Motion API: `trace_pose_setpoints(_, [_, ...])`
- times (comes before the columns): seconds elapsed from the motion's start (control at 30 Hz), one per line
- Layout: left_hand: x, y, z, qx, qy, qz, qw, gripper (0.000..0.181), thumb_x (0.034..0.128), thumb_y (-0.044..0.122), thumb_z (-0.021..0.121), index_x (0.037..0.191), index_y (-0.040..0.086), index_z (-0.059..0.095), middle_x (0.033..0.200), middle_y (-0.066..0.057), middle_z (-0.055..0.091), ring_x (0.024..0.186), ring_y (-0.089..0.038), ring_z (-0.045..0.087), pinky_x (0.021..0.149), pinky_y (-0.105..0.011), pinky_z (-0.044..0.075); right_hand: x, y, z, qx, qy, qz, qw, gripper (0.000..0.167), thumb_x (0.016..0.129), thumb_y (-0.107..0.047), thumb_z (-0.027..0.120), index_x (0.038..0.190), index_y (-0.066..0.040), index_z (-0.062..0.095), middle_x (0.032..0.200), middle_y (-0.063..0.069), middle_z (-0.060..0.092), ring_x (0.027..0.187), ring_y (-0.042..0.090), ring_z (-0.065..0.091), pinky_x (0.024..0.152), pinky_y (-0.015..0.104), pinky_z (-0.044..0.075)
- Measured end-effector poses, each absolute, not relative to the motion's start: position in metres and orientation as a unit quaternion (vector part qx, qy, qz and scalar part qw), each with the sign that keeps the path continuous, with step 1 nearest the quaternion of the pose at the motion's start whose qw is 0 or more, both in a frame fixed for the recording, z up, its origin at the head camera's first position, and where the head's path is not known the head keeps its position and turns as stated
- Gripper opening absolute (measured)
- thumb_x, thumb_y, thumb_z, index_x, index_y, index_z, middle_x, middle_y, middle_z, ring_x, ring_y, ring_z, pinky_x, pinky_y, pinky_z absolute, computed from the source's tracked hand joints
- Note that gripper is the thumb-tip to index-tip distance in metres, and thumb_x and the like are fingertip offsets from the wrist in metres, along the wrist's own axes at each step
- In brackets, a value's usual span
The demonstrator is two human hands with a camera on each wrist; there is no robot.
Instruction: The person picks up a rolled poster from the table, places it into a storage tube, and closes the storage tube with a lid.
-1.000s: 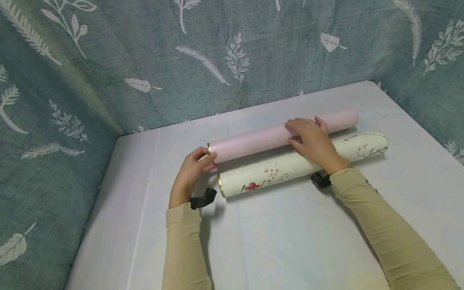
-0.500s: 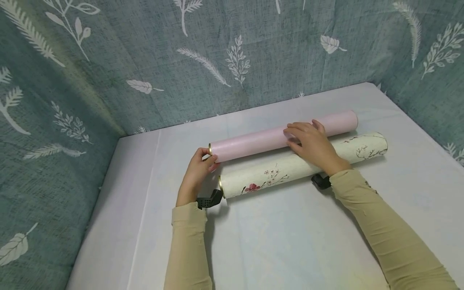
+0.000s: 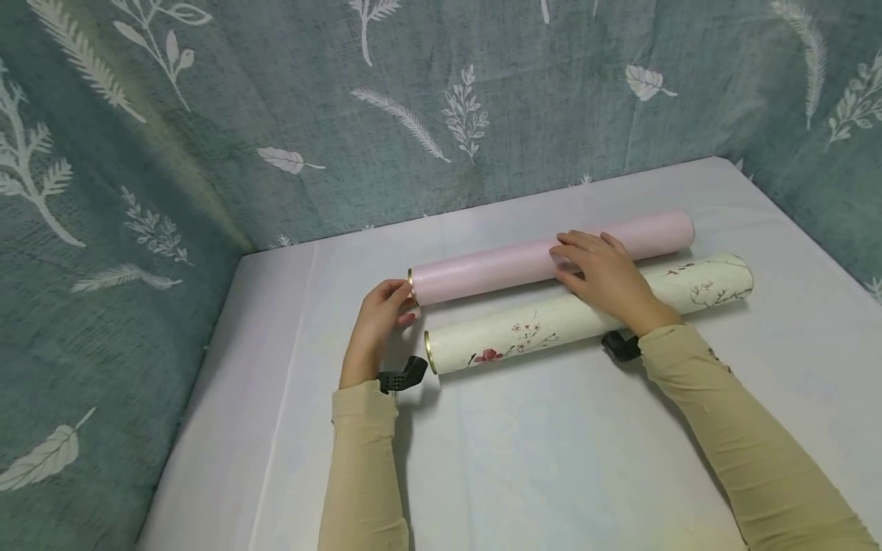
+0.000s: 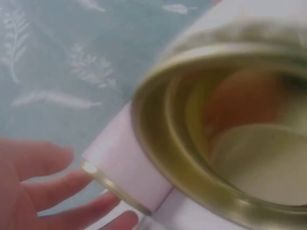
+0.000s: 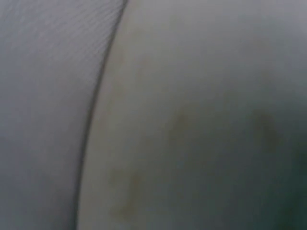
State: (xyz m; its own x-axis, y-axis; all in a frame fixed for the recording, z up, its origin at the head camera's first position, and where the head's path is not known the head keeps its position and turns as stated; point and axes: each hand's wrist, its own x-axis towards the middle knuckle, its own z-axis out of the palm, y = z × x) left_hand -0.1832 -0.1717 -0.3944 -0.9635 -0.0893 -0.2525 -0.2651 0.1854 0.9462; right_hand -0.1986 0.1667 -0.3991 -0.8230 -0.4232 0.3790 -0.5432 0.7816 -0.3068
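Note:
A pink tube point(image 3: 482, 274) with a gold rim lies across the table. At its left end is my left hand point(image 3: 375, 317); in the left wrist view its fingers point(image 4: 62, 191) are extended by the rim, the thumb a little apart from it. My right hand point(image 3: 606, 279) holds the pink tube near its middle, fingers over the top and thumb on the near side. In front lies a cream tube point(image 3: 513, 340) with red blossoms and branches, its middle partly under my right hand. Its hollow gold-rimmed end point(image 4: 158, 143) fills much of the left wrist view. The right wrist view shows only a blurred pale surface.
Both tubes lie on a white-covered table point(image 3: 537, 451), slanting nearly parallel with a narrow gap between them. Green leaf-patterned cloth point(image 3: 386, 184) hangs behind the table and along its sides. A black wrist camera point(image 3: 406, 375) sits close to the cream tube's left end.
My left thumb has slid off the pink tube's side toward the rim. My right hand keeps its place on the tube. The head view has shifted slightly, moving everything rightward.

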Motion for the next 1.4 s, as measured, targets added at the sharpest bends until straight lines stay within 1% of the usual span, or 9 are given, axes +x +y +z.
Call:
trace_pose_setpoints(0.27, [-0.171,-0.191,-0.397,-0.103,0.762,0.639,0.035,0.037,0.0903,0.032,0.052,0.120,0.010,0.049,0.114,-0.007,0.054,0.101,-0.025,0.055,0.079,-0.036,0.048,-0.200,0.153,-0.405,0.313,-0.910,0.217,0.165,0.032,0.088,-0.025,0.057,0.118,-0.013,0.058,0.128,0.004,0.049,0.120,0.021,0.040,0.103,0.044,0.019])
trace_pose_setpoints(0.43, [-0.176,-0.197,-0.408,-0.083,0.765,0.638,0.029,0.045,0.0857,0.044,0.055,0.119,0.014,0.051,0.114,-0.006,0.054,0.099,-0.021,0.055,0.076,-0.030,0.049,-0.199,0.154,-0.402,0.314,-0.911,0.213,0.161,0.033,0.088,-0.025,0.057,0.118,-0.012,0.057,0.128,0.005,0.049,0.120,0.022,0.040,0.104,0.044,0.019])
trace_pose_setpoints(0.5, [-0.183,-0.202,-0.417,-0.070,0.758,0.647,0.030,0.046,0.0850,0.044,0.055,0.119,0.014,0.052,0.114,-0.005,0.055,0.097,-0.020,0.055,0.074,-0.029,0.050,-0.199,0.155,-0.400,0.312,-0.912,0.211,0.161,0.033,0.088,-0.025,0.057,0.118,-0.012,0.057,0.128,0.005,0.048,0.120,0.022,0.040,0.104,0.045,0.019])
trace_pose_setpoints(0.57, [-0.182,-0.200,-0.414,-0.061,0.758,0.649,0.026,0.046,0.0852,0.044,0.055,0.119,0.013,0.052,0.113,-0.007,0.055,0.097,-0.021,0.055,0.074,-0.030,0.049,-0.198,0.156,-0.398,0.309,-0.913,0.212,0.163,0.033,0.088,-0.025,0.058,0.118,-0.011,0.058,0.128,0.005,0.049,0.120,0.022,0.040,0.104,0.045,0.019])
trace_pose_setpoints(0.87, [-0.166,-0.203,-0.393,-0.065,0.763,0.643,0.018,0.042,0.0870,0.039,0.055,0.119,0.011,0.052,0.111,-0.009,0.056,0.095,-0.025,0.056,0.075,-0.033,0.049,-0.193,0.153,-0.402,0.320,-0.908,0.209,0.173,0.030,0.088,-0.022,0.057,0.116,-0.011,0.059,0.126,0.004,0.051,0.118,0.022,0.043,0.103,0.042,0.022])
trace_pose_setpoints(1.1, [-0.160,-0.195,-0.380,-0.048,0.779,0.624,0.037,0.026,0.0913,0.018,0.050,0.116,0.009,0.053,0.108,-0.012,0.057,0.094,-0.026,0.057,0.078,-0.034,0.048,-0.189,0.153,-0.403,0.347,-0.880,0.243,0.214,0.027,0.084,-0.013,0.061,0.110,-0.012,0.063,0.115,0.003,0.057,0.111,0.023,0.047,0.098,0.040,0.029])
trace_pose_setpoints(1.17, [-0.159,-0.194,-0.379,-0.048,0.785,0.617,0.034,0.025,0.0912,0.016,0.049,0.115,0.009,0.053,0.107,-0.012,0.057,0.092,-0.026,0.057,0.078,-0.035,0.048,-0.188,0.154,-0.400,0.344,-0.883,0.247,0.202,0.029,0.085,-0.015,0.061,0.114,-0.013,0.060,0.117,0.003,0.056,0.111,0.023,0.047,0.097,0.040,0.030])
trace_pose_setpoints(1.27, [-0.157,-0.193,-0.376,-0.048,0.801,0.597,0.020,0.027,0.0915,0.018,0.049,0.118,0.012,0.052,0.109,-0.011,0.055,0.094,-0.024,0.056,0.079,-0.036,0.047,-0.185,0.156,-0.392,0.324,-0.899,0.249,0.156,0.040,0.088,-0.025,0.058,0.126,-0.015,0.051,0.125,0.004,0.051,0.116,0.024,0.043,0.098,0.041,0.029])
trace_pose_setpoints(1.4, [-0.151,-0.190,-0.365,-0.027,0.875,0.482,-0.028,0.037,0.0916,0.028,0.048,0.128,0.022,0.044,0.122,-0.002,0.050,0.104,-0.019,0.052,0.082,-0.038,0.045,-0.179,0.161,-0.381,0.286,-0.918,0.256,0.099,0.055,0.089,-0.038,0.052,0.137,-0.017,0.036,0.134,0.008,0.041,0.123,0.027,0.035,0.101,0.043,0.026])
